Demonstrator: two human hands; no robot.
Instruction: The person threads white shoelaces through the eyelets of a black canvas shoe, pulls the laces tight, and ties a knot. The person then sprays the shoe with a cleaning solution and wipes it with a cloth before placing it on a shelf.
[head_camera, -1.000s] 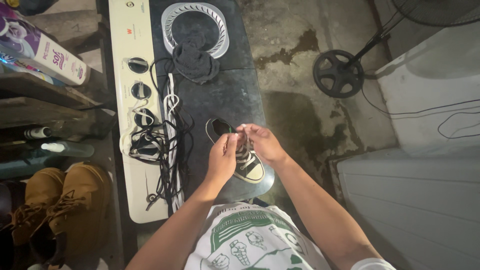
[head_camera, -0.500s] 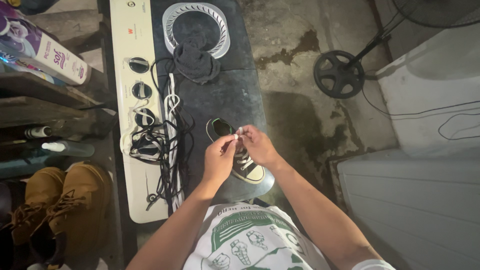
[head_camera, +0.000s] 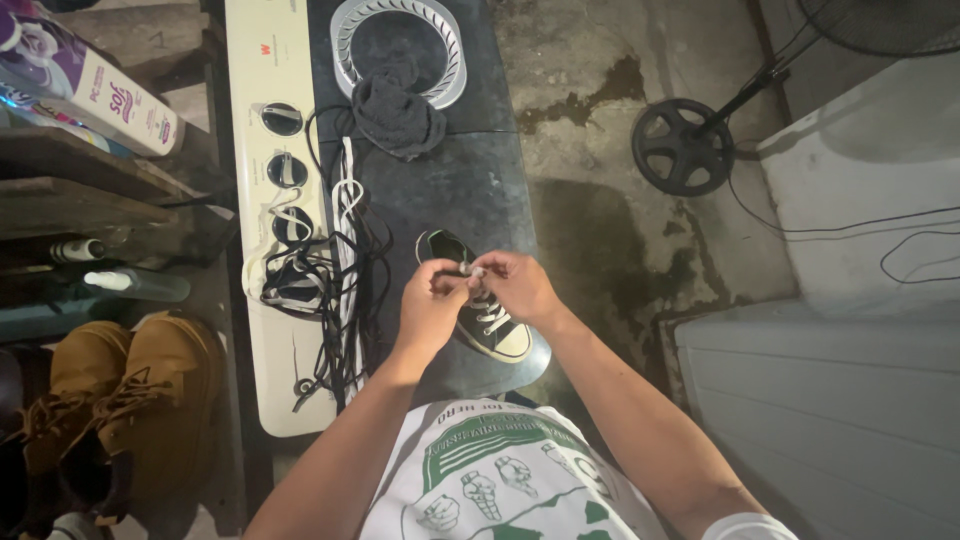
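Lacing a dark sneaker (head_camera: 490, 330) on top of a washer (head_camera: 470, 190).

Sneaker lies on the dark lid near its front edge, long axis slanting: white toe cap toward the person and to the right, open heel away and to the left. Left hand (head_camera: 432, 303) and right hand (head_camera: 512, 285) meet over its middle, fingers pinched narrow on a white lace (head_camera: 477, 270) between them. Just left, a tangle of black and white laces (head_camera: 340, 270) spills over the cream control panel (head_camera: 275, 200) with its dark knobs. Beyond, a dark cloth (head_camera: 397, 115) sits on a ribbed grey ring (head_camera: 400, 40). Far left, a long purple-and-white package (head_camera: 90, 85) lies on a shelf; below it, tan boots (head_camera: 120, 400). A fan base (head_camera: 683, 147) stands on the floor, right.
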